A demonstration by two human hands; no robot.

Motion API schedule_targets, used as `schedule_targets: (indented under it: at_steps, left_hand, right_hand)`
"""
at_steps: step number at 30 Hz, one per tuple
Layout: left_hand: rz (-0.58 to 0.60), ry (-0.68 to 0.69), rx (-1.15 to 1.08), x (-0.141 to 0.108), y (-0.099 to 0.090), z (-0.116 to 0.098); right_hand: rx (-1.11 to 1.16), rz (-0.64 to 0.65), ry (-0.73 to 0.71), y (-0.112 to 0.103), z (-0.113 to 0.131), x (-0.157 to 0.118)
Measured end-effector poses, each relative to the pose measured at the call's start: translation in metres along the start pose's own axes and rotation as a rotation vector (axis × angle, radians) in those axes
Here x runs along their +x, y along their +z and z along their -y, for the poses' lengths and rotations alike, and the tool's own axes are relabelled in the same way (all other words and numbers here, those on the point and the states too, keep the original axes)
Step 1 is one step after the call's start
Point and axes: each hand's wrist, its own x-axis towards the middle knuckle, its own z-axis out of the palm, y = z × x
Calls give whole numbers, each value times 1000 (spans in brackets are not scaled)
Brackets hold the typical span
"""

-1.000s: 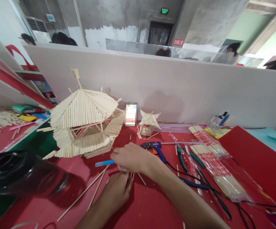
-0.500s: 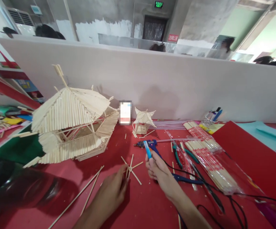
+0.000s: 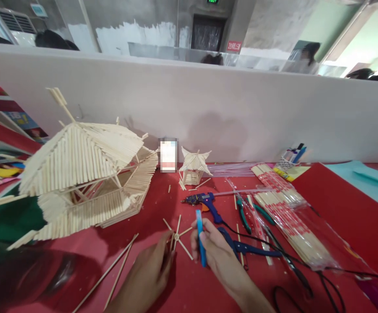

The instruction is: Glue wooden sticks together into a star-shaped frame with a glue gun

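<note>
A spoked wheel of thin wooden sticks [image 3: 177, 237] lies on the red table. My left hand [image 3: 154, 265] is closed at its left side, fingers pinching one of its sticks. My right hand [image 3: 216, 250] is wrapped round a slim blue tool [image 3: 201, 239], held upright just right of the wheel; what kind of tool it is I cannot tell. Beyond my hands rests a blue glue gun [image 3: 205, 200], its nozzle facing left. A small stick pavilion [image 3: 195, 166] stands behind it. Two long sticks [image 3: 112, 265] lie left of my left hand.
A large stick pavilion [image 3: 87, 174] fills the left, with a dark transparent bottle [image 3: 45, 278] in front. At right are green-handled pliers [image 3: 245, 217], a blue-handled tool [image 3: 257, 249], bagged sticks [image 3: 296, 230], black cables and a pen basket [image 3: 288, 160]. A white partition [image 3: 143, 100] runs behind.
My right hand has come down and away from the glue gun, and the blue tool now stands more upright beside the wheel. My left hand keeps its grip. The view has shifted slightly.
</note>
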Motion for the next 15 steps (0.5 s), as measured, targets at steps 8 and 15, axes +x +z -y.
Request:
schedule_targets:
  at_steps: [8,15]
  left_hand:
    - [-7,-4,-9,1,-1,1]
    - [-18,12,-19,2,2,5]
  right_hand:
    - [35,-46,94,-4,2,2]
    - [-378,29,29,6,5,-14]
